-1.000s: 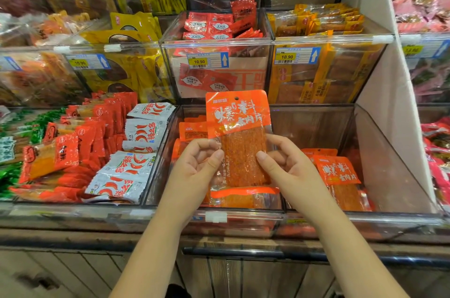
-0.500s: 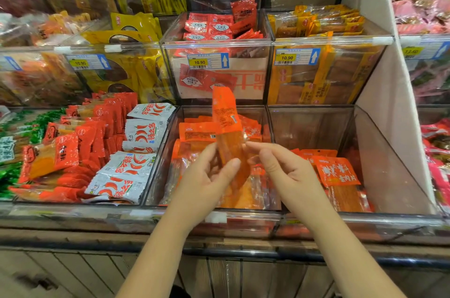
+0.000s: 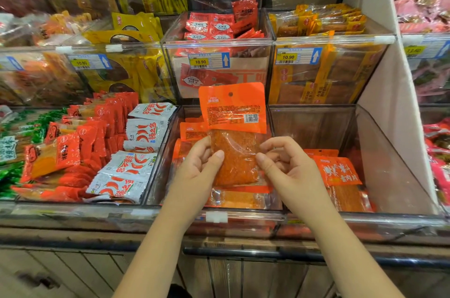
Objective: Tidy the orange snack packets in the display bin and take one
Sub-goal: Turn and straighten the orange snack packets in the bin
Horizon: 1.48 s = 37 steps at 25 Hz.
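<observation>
Both hands pinch 1 orange snack packet by its clear lower half, left hand on the left edge and right hand on the right, thumbs in front and fingers curled behind. It stands upright over the display bin, printed back and barcode facing the camera, probably so the label can be read before taking it. More orange packets lie flat in the bin beneath. Gripping 2 edges stops the limp film folding.

One camera sits on the person's head. It looks forward and down, close to the clear display bin of orange snack packets, with more bins stacked behind it.
</observation>
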### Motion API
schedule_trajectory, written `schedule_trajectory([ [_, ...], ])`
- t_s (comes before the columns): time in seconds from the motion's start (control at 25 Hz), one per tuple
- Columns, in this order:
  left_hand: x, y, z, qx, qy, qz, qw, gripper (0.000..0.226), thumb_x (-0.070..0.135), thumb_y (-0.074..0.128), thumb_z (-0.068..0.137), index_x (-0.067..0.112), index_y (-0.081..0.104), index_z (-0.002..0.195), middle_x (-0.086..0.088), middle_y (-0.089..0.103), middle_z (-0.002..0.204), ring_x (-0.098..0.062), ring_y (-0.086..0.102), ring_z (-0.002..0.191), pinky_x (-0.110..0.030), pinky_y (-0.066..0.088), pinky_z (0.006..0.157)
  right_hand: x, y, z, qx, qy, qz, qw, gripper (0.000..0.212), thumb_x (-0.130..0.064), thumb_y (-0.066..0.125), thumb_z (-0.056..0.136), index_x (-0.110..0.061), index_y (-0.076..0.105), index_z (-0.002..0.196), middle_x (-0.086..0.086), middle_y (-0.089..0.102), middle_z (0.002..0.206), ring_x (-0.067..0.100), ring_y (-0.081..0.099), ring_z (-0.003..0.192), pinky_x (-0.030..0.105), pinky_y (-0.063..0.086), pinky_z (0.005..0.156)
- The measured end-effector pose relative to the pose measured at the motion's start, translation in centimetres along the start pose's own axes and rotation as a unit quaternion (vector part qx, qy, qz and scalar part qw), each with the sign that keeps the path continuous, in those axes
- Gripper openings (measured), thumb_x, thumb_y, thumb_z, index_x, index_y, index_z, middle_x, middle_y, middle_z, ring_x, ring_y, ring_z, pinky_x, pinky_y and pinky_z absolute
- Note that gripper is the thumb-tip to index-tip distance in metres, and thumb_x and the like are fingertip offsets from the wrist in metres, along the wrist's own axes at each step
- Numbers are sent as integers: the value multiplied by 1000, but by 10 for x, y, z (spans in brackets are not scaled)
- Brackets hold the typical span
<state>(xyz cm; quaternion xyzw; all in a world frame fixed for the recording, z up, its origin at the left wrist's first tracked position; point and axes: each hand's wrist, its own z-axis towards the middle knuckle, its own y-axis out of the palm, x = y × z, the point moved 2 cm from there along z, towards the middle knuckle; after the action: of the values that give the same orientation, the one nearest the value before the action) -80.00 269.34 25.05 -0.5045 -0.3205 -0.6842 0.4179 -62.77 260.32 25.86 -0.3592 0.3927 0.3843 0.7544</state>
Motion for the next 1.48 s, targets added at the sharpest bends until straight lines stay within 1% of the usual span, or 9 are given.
schedule_trajectory([
  [0.48,9,-3,-7,35,29,42,998,32,43,50,95,57,60,121,12,72,110,-23,69,91,-42,57,73,-3,-1,-1,0,17,23,1000,7,-22,62,101,-26,65,105,-4,72,82,9,69,76,21,55,71],
  [0.68,6,-4,-6,29,19,46,998,28,38,55,96,44,59,123,11,73,113,-9,70,95,-30,57,68,-3,1,0,1,29,21,999,61,-31,62,99,-41,32,151,-13,71,98,10,71,82,26,58,72],
  [0.8,3,-4,-3,29,14,57,998,20,25,56,101,35,58,119,9,74,108,-7,70,91,-25,55,62,-6,4,0,-49,0,-24,998,77,-39,68,94,-55,23,154,-27,60,127,-1,67,100,25,58,86],
  [1.0,2,-1,-4,24,6,80,996,19,20,64,97,24,59,116,0,68,107,-13,70,90,-27,59,67,-4,-10,4,-56,5,11,998,56,-17,64,100,-42,46,147,-24,52,142,-9,56,122,18,53,94],
  [1.12,6,16,-10,35,162,303,938,18,16,60,100,19,62,118,2,62,117,-9,61,108,-28,53,89,16,-69,29,54,19,-50,997,56,-1,58,99,-28,49,147,-15,56,139,-11,57,110,11,43,96],
  [1.2,8,52,-16,-46,211,417,883,38,33,55,101,16,57,135,-2,53,137,-14,46,131,-36,39,111,51,-113,52,73,104,-177,976,54,-4,56,95,-25,51,145,-4,60,138,6,61,114,26,45,102],
  [1.28,6,89,-19,-121,120,493,853,72,56,43,101,14,28,158,-8,18,166,-21,13,154,-41,13,128,86,-134,63,32,213,-284,934,54,-16,55,90,-25,53,144,14,64,132,29,64,114,38,50,101],
  [1.36,2,111,-19,-149,54,552,819,97,74,35,95,15,-2,163,-6,-18,169,-21,-14,156,-40,-7,127,109,-136,67,-32,260,-376,889,56,-21,52,90,-22,49,145,26,59,129,40,61,114,38,49,100],
  [1.48,-7,115,-17,-140,38,574,806,118,92,30,82,18,-18,160,-4,-31,164,-18,-24,153,-41,-8,127,115,-132,77,-114,233,-533,805,52,-38,48,101,-18,40,148,25,41,143,42,51,127,41,42,105],
])
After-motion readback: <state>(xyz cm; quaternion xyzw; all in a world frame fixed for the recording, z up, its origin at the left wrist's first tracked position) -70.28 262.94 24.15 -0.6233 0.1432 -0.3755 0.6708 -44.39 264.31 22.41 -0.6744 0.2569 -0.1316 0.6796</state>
